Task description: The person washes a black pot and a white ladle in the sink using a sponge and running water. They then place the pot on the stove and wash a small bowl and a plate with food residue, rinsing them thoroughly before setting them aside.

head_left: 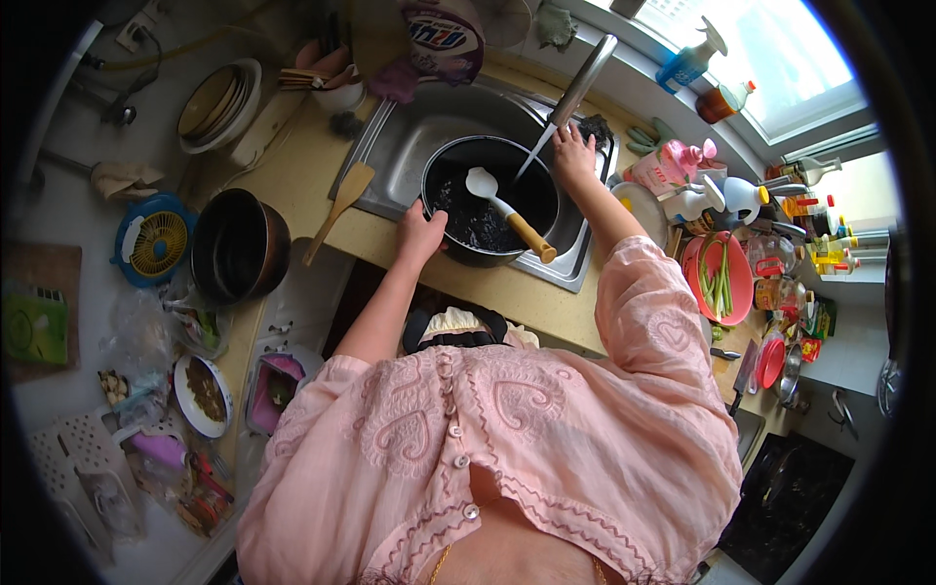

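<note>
A dark pot (444, 175) with water in it stands in the steel sink (395, 146). Across it rests a white ladle (499, 207), its wooden handle (531, 237) sticking out over the near right rim. From the faucet (583, 80) a stream of water (534, 151) runs into the pot. My left hand (421, 234) is closed on the pot's left edge. Fingers apart, my right hand (575, 156) reaches to the sink's back right, beside the faucet, close to a dark scouring pad (595, 127). Whether it touches the pad I cannot tell.
Left of the sink a wooden spatula (349, 193) lies on the counter, with an empty-looking dark pot (234, 249) and a blue fan (156, 239) farther left. At right are a pink basin (694, 263) of green stalks and several bottles (746, 200). Spray bottles (687, 63) line the windowsill.
</note>
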{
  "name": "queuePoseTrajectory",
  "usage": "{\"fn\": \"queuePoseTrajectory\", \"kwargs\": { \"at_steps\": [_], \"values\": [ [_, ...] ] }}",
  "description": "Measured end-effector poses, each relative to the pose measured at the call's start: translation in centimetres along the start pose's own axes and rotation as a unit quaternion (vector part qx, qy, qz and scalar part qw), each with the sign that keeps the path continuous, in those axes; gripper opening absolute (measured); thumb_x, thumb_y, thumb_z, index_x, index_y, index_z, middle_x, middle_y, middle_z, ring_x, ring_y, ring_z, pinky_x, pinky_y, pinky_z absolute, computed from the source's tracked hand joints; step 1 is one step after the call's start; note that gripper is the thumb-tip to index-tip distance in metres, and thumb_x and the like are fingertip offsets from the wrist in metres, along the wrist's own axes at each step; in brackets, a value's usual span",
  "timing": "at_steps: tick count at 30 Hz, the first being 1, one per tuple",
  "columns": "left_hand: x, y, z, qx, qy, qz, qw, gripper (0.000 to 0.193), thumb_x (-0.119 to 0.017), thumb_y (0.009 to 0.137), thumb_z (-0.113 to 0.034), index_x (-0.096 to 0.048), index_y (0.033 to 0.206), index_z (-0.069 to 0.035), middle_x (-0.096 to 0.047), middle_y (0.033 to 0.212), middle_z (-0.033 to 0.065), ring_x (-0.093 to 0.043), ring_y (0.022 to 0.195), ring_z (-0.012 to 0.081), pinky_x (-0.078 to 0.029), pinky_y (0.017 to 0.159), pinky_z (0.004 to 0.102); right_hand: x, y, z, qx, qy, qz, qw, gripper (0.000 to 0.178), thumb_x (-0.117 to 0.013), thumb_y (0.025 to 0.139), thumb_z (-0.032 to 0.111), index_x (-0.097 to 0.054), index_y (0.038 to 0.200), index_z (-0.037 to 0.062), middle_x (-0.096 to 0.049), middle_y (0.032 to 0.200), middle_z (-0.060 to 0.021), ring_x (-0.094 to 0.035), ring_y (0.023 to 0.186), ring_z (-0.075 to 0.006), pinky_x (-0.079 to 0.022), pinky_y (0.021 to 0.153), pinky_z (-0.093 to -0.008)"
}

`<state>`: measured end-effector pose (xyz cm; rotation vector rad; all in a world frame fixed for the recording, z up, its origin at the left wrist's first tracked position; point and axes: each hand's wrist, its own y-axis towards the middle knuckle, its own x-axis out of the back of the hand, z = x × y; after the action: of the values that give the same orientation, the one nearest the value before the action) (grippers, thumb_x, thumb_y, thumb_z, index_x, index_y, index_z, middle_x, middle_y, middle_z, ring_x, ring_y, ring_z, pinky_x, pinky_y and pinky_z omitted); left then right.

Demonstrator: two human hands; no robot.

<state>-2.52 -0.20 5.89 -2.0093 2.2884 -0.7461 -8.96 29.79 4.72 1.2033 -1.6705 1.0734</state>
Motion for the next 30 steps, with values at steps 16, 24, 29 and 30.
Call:
{"fn": "queuePoseTrajectory", "kwargs": {
  "at_steps": [16, 24, 29, 30],
  "values": [
    [0.0, 0.2, -0.8, 0.008, 0.012, 0.003, 1.0, 0.037, -0.051, 0.072, -0.021, -0.058, 0.105, -0.005, -0.065, 0.073, 0.0125, -0.061, 0.049, 0.0222, -0.052, 0.047, 0.0328, -0.1, 0.1, 0.0, 0.003, -0.005, -0.009, 1.0, 0.061, -0.04, 0.086, 0.015, -0.019, 0.143, 0.0136, -0.017, 0.15, 0.0024, -0.022, 0.136, -0.0184, -0.021, 0.104, -0.056],
    [0.1, 0.2, -1.0, 0.014, 0.018, 0.012, 1.0, 0.036, -0.051, 0.072, -0.021, -0.058, 0.104, -0.004, -0.064, 0.072, 0.0129, -0.062, 0.048, 0.0227, -0.052, 0.047, 0.033, -0.3, 0.2, 0.1, 0.003, -0.012, -0.013, 1.0, 0.058, -0.039, 0.087, 0.016, -0.021, 0.142, 0.0133, -0.017, 0.15, 0.0014, -0.023, 0.135, -0.0187, -0.022, 0.103, -0.0565],
    [0.1, 0.1, -1.3, 0.017, 0.024, 0.008, 1.0, 0.035, -0.051, 0.072, -0.02, -0.058, 0.103, -0.004, -0.064, 0.071, 0.013, -0.062, 0.048, 0.0226, -0.052, 0.047, 0.0329, -0.6, 0.3, 0.1, 0.005, -0.017, -0.017, 1.0, 0.056, -0.039, 0.088, 0.017, -0.023, 0.142, 0.0137, -0.017, 0.149, 0.001, -0.023, 0.135, -0.0192, -0.022, 0.103, -0.057],
    [0.1, 0.2, -1.3, 0.015, 0.024, 0.007, 1.0, 0.035, -0.051, 0.072, -0.02, -0.058, 0.103, -0.004, -0.064, 0.072, 0.0131, -0.062, 0.048, 0.0226, -0.052, 0.047, 0.033, -0.5, 0.2, 0.1, 0.005, -0.018, -0.015, 1.0, 0.056, -0.038, 0.088, 0.017, -0.023, 0.142, 0.0138, -0.017, 0.149, 0.001, -0.023, 0.135, -0.0192, -0.022, 0.103, -0.057]
  ]
}}
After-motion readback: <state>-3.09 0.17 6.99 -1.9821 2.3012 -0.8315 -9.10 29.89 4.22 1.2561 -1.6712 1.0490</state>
